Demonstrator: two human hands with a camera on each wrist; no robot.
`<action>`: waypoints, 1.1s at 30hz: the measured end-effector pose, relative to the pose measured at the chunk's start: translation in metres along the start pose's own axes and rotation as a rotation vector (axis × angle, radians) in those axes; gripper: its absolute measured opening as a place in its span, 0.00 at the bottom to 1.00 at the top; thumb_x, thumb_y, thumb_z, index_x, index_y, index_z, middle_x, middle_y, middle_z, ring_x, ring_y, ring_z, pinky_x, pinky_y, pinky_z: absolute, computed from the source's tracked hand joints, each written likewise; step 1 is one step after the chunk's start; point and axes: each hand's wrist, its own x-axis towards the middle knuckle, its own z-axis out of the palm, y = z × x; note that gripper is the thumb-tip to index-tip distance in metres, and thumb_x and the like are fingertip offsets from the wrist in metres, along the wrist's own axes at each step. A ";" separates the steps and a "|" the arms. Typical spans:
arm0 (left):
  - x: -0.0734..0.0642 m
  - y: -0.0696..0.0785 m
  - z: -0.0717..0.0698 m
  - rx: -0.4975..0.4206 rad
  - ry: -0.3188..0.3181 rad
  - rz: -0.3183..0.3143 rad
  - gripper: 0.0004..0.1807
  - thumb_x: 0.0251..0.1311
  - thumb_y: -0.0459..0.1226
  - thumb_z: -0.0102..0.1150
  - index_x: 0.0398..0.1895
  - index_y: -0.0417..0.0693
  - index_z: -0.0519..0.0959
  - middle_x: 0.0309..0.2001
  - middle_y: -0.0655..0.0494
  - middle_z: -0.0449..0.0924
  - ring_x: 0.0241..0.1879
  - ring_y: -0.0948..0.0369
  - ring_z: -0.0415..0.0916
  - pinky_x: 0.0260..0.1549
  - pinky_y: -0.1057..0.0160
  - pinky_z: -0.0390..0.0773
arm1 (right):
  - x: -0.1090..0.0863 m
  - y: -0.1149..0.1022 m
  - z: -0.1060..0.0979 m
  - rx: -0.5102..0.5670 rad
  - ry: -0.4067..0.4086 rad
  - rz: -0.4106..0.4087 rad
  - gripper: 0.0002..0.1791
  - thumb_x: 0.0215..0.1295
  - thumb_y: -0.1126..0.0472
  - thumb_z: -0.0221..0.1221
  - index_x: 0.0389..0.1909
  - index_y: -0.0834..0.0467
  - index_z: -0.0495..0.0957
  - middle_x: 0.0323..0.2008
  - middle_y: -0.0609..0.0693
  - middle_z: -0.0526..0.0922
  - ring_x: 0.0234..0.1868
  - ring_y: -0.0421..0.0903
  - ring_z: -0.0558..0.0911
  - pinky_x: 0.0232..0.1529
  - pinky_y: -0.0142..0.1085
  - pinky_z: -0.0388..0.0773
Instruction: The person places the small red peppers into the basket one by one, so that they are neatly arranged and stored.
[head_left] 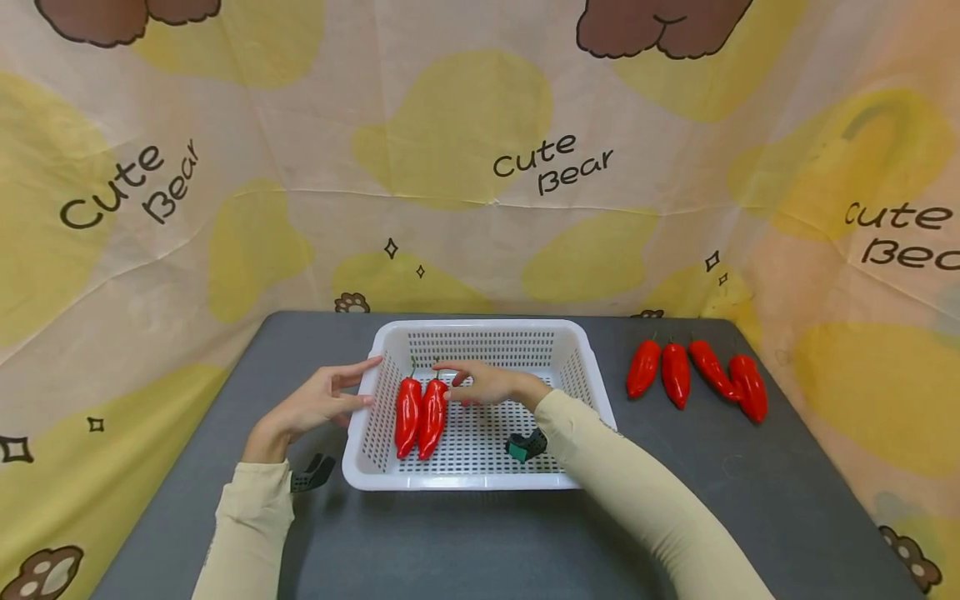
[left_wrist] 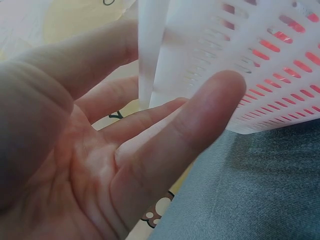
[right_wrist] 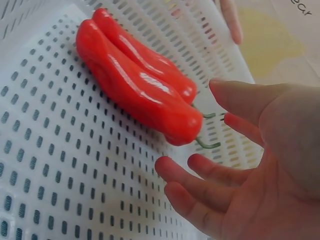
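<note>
Peppers, long and glossy red (head_left: 432,421): two lie at left inside your white perforated plastic basket (head_left: 487,482); four matching peppers (head_left: 676,377), far right on the grey table (head_left: 450,542), seem yet undone. Your right hand (head_left: 483,383), fingers parted, is empty; your left hand (head_left: 318,400), fingers extended, touches the basket.

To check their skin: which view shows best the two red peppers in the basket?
The right wrist view: both peppers appear largest. The head view shows them smaller; the left wrist, only red patches through the basket wall.
</note>
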 end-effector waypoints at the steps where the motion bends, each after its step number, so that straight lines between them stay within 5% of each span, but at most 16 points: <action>1: 0.000 -0.001 0.000 -0.002 -0.002 -0.002 0.42 0.66 0.39 0.65 0.80 0.50 0.57 0.73 0.31 0.63 0.53 0.46 0.83 0.38 0.49 0.89 | 0.000 0.000 -0.001 -0.002 0.009 0.003 0.36 0.71 0.55 0.59 0.78 0.47 0.60 0.68 0.61 0.70 0.52 0.52 0.81 0.54 0.47 0.83; 20: 0.001 -0.004 -0.001 0.004 -0.006 -0.002 0.42 0.66 0.39 0.65 0.80 0.50 0.57 0.73 0.31 0.63 0.52 0.47 0.83 0.37 0.49 0.89 | -0.008 0.000 -0.020 0.118 0.102 -0.098 0.33 0.76 0.57 0.55 0.78 0.54 0.57 0.71 0.67 0.67 0.58 0.64 0.80 0.60 0.56 0.79; 33: 0.004 -0.002 -0.001 -0.017 -0.027 0.017 0.41 0.66 0.38 0.64 0.80 0.48 0.56 0.73 0.30 0.64 0.50 0.48 0.85 0.36 0.48 0.89 | -0.012 0.000 -0.027 0.145 0.132 -0.077 0.34 0.76 0.55 0.55 0.78 0.52 0.57 0.71 0.65 0.68 0.58 0.63 0.80 0.61 0.54 0.79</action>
